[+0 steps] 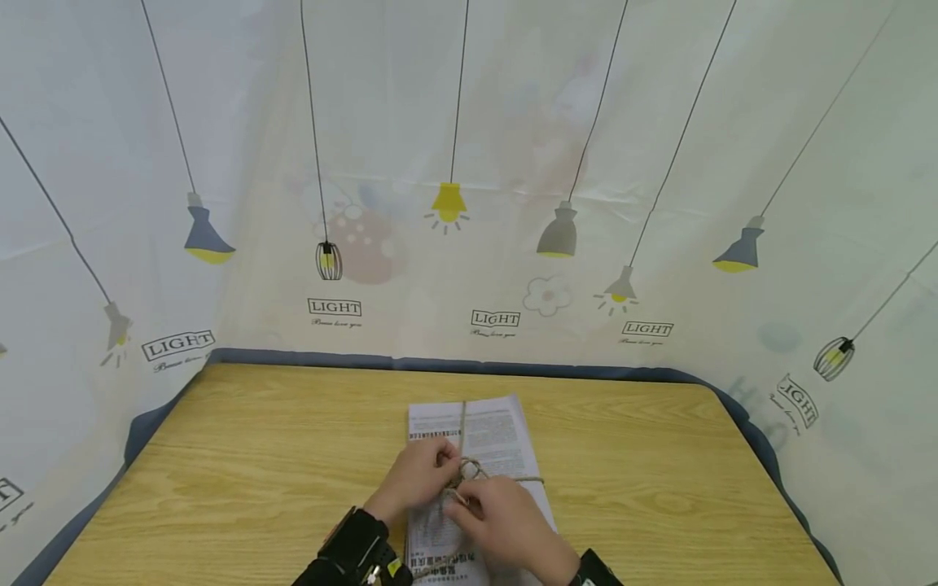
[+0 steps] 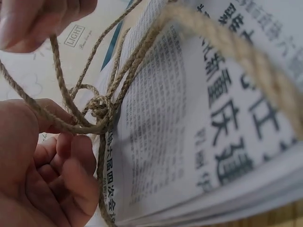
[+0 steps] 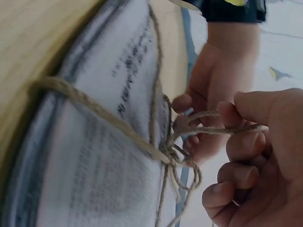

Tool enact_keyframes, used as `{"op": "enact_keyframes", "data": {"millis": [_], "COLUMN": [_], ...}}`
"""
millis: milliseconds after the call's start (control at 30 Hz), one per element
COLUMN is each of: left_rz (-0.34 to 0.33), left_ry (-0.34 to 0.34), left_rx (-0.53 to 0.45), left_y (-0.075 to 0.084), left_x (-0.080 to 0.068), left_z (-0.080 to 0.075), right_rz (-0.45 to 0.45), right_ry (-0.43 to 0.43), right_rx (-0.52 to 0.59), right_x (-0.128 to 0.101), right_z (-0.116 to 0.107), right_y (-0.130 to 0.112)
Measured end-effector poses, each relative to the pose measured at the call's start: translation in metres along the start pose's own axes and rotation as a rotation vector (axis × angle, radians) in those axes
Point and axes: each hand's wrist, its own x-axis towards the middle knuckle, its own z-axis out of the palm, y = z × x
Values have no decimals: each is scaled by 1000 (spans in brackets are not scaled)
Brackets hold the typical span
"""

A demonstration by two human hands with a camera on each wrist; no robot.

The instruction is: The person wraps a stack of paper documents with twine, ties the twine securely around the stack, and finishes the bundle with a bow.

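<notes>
We pinched the string [image 1: 469,472] with both hands, left [image 1: 414,480] and right [image 1: 506,517], tying papers [image 1: 487,439] on the counter [image 1: 256,456].

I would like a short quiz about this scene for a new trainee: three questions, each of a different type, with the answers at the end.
1. True or false: the twine is wound around the stack of newspapers in one direction only.
2. Multiple choice: where is the knot? A) on top of the stack, where the strands cross; B) on the bare wooden table; C) on the curtain behind.
3. Short answer: which of the two hands pinch twine?

Key
1. False; one strand runs lengthwise and one across.
2. A.
3. Both: the left hand and the right hand each hold a strand beside the knot.
</notes>
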Motion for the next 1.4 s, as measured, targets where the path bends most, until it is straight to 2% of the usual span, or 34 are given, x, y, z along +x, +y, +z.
{"op": "enact_keyframes", "data": {"millis": [267, 500, 667, 867, 1067, 1400], "left_rz": [-8, -36, -47, -73, -91, -209], "left_ry": [-12, -15, -29, -28, 17, 64], "left_rx": [-14, -47, -85, -81, -52, -90], "left_y": [-4, -8, -13, -16, -21, -28], "left_x": [-3, -8, -11, -19, -26, -36], "left_z": [-5, -13, -16, -21, -27, -40], "right_rz": [102, 197, 226, 274, 327, 481], "right_ry": [123, 164, 194, 170, 169, 178], "right_rx": [71, 127, 144, 198, 259, 423], "right_x": [0, -2, -5, -11, -16, -18], "right_z": [-14, -23, -27, -32, -37, -40], "right_y": [11, 24, 30, 38, 45, 53]}}
